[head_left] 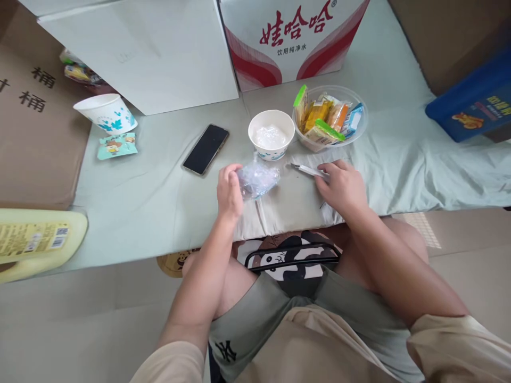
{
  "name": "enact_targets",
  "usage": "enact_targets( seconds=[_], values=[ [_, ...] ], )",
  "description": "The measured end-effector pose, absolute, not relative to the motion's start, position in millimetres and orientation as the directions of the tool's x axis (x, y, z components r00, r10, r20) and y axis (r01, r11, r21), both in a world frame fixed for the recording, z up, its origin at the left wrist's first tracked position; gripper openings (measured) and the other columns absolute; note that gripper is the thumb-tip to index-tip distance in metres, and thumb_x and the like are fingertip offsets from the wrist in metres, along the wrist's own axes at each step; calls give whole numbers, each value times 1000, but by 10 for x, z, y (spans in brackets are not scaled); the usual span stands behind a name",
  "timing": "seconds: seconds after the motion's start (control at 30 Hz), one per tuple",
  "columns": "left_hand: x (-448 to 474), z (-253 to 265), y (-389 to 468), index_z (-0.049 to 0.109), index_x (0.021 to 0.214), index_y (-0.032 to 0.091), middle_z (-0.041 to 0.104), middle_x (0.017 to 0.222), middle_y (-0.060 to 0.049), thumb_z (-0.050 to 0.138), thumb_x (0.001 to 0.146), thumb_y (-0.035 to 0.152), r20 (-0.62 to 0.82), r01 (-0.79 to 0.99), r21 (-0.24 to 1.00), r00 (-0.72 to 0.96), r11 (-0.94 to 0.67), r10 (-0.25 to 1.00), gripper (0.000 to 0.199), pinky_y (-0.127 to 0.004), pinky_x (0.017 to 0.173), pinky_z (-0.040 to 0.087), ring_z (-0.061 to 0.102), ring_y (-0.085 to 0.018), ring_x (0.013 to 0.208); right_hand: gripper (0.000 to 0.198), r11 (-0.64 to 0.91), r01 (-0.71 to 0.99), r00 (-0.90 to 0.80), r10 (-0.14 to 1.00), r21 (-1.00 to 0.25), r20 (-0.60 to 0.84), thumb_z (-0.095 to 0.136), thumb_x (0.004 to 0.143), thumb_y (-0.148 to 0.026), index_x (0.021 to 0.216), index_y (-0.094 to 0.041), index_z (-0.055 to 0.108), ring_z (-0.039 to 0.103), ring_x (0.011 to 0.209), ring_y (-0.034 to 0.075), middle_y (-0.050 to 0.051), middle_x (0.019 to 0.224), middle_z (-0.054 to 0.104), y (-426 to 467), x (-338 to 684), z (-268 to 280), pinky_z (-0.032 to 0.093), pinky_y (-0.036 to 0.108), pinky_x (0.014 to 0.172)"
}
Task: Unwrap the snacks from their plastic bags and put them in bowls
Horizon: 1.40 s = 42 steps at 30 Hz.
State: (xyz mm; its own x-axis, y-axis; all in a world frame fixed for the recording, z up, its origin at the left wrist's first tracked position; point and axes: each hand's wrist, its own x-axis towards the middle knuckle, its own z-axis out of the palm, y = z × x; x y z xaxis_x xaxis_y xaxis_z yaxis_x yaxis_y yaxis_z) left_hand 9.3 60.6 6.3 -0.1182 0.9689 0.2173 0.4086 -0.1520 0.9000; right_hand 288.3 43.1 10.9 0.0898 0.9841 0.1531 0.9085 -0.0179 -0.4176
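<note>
My left hand [230, 192] is closed on the edge of a crumpled clear plastic bag [259, 180], its thumb against the near side. What the bag contains is blurred. My right hand [343, 185] rests low over the table, fingers wrapped round a slim white utility knife [309, 170] whose dark tip points left toward the bag. Just beyond the bag stands a white paper bowl [271, 150] with blue print, holding clear crinkled plastic. Touching its right side is a clear plastic bowl [359, 133] of several wrapped snacks [321, 117].
A black phone [206, 149] lies left of the paper bowl. Further left are a tilted paper cup [107, 113] and a teal snack packet [117, 146]. Boxes [293, 42] line the back; a yellow bottle [42, 239] is at left, a blue container [475, 98] at right.
</note>
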Motion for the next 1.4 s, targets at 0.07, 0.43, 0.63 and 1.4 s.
enact_targets(
  seconds=[0.07, 0.43, 0.63, 1.4],
  values=[
    [63, 69, 636, 66, 114, 24, 68, 121, -9, 62, 84, 75, 232, 441, 880, -74, -177, 970, 59, -39, 103, 51, 63, -27, 117, 30, 54, 907, 48, 972, -418, 230, 57, 90, -29, 112, -18, 74, 65, 100, 36, 17, 108, 70, 425, 2862, 95, 52, 54, 90],
    [156, 347, 585, 59, 84, 21, 67, 68, 0, 79, 68, 49, -371, -189, 909, 31, 370, 928, 38, -21, 39, 41, 64, -15, 52, 37, 445, 484, -432, 870, -754, 237, 64, 85, -27, 122, -25, 67, 63, 130, 32, 12, 144, 63, 282, 2546, 161, 52, 53, 110],
    [94, 368, 668, 58, 86, 21, 71, 75, 0, 71, 67, 34, -433, -305, 878, -178, 368, 884, 27, -18, 42, 44, 71, -15, 62, 11, 341, 563, -140, 937, -753, 319, 55, 83, -18, 82, -25, 63, 72, 108, 27, 7, 114, 76, 320, 2656, 223, 55, 45, 98],
    [-27, 338, 589, 64, 86, 17, 52, 66, 5, 94, 50, 70, -418, 14, 908, 60, 418, 907, 71, -21, 42, 19, 37, -4, 47, 45, 401, 869, -453, 880, -290, -141, 38, 103, -39, 133, -23, 68, 59, 62, 21, 7, 85, 76, 139, 2533, 312, 27, 34, 56]
  ],
)
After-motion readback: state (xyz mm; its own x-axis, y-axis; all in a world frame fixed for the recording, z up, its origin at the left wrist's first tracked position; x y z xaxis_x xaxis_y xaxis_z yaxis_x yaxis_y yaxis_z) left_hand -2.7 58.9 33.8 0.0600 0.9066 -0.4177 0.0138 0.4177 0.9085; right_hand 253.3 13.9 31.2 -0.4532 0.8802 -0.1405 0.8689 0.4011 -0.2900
